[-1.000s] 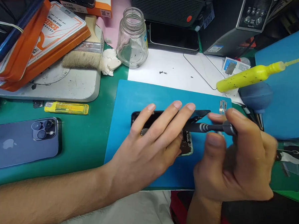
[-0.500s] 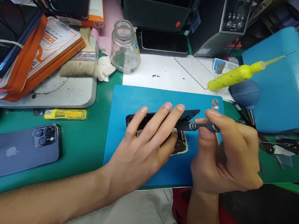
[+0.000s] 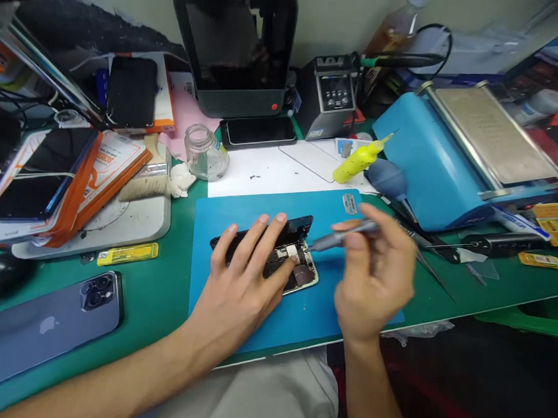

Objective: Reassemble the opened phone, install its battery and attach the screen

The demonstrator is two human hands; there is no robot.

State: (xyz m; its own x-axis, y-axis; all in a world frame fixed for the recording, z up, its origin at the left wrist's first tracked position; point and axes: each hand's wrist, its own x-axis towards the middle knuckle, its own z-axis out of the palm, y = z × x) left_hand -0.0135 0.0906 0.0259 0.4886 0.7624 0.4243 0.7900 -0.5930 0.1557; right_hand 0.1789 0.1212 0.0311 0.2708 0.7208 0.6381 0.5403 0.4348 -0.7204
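Note:
An opened smartphone (image 3: 303, 275) rests on the blue mat (image 3: 285, 330), its inside parts bare and its dark screen panel (image 3: 299, 228) tilted up along the far side. Across it lies my left hand (image 3: 248, 285), fingers spread against the raised panel and thumb over the phone's inside, steadying it. My right hand (image 3: 376, 275) grips a slim grey screwdriver (image 3: 330, 240) between thumb and fingers. The driver points left, its tip near the phone's right end; whether it touches a screw I cannot tell.
Left of the mat lie a blue phone (image 3: 56, 330) and a yellow case (image 3: 128, 254). Behind stand a glass jar (image 3: 206, 156), a dark-screened device (image 3: 240, 49) and a black control box (image 3: 329, 100). A yellow bottle (image 3: 357, 163) and a blue machine (image 3: 417, 170) are at the right.
My head view has drawn back and up, showing more of the bench. The screwdriver has moved off the phone's inside towards its right end. My left hand stays on the phone.

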